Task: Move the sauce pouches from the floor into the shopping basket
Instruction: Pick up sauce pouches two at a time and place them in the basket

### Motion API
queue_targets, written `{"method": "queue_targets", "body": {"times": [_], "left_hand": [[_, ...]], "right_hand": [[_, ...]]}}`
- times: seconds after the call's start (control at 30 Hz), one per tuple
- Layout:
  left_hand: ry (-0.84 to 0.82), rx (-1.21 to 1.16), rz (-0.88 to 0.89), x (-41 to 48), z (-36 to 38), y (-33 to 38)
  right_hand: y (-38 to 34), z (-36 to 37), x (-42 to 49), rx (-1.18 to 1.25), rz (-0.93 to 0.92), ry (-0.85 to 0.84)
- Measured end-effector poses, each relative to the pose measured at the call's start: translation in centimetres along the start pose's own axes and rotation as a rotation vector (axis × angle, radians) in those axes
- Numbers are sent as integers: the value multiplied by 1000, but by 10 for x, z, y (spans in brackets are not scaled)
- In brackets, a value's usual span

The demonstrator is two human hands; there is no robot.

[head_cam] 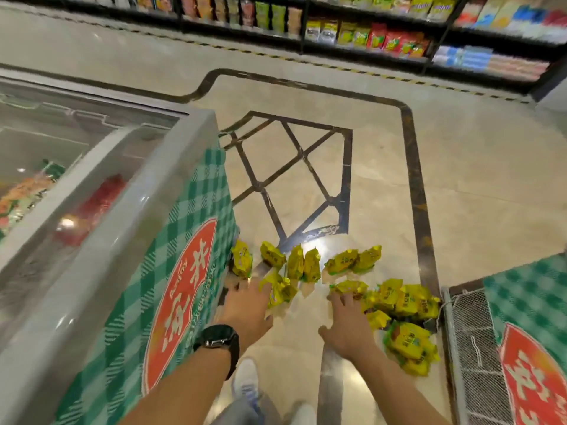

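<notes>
Head cam, pouches (310, 265) on marble floor (475, 179), freezer (138, 210) L, shelves (368, 35) at back

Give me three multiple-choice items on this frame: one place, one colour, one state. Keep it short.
1. Where do the sauce pouches lie?
A) on a counter B) on the floor C) in a drawer
2. What colour are they?
A) yellow B) red C) blue
3. The right hand is:
A) a fist B) holding a bottle C) open, fingers spread

Answers:
1 B: they are scattered on the tiles by the chest freezer.
2 A: every wrapper is yellow.
3 C: its fingers are straight and spread, reaching the nearest pouches.
</notes>
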State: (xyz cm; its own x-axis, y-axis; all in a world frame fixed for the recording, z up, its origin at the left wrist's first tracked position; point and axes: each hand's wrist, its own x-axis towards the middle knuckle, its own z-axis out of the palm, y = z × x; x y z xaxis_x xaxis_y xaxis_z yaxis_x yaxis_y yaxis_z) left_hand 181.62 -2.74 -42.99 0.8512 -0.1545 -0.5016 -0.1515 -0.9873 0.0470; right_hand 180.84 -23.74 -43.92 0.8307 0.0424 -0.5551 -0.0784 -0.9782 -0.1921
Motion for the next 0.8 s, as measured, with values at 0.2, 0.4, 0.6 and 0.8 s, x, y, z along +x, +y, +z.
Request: {"method": "queue_targets", "body": {"times": [0.2,0.4,0.6,0.8], "left_hand": [[-25,28,-18,118,97,-13],[2,-31,-68,260,258,-11],[153,-41,-52,385,397,0],[323,-77,-14,437,453,-8]], "right_hand": [[25,84,130,-25,-34,-74],[50,210,289,-109,-132,-49],[57,327,433,-119,-279,127],[64,357,484,-14,-458,401]]}}
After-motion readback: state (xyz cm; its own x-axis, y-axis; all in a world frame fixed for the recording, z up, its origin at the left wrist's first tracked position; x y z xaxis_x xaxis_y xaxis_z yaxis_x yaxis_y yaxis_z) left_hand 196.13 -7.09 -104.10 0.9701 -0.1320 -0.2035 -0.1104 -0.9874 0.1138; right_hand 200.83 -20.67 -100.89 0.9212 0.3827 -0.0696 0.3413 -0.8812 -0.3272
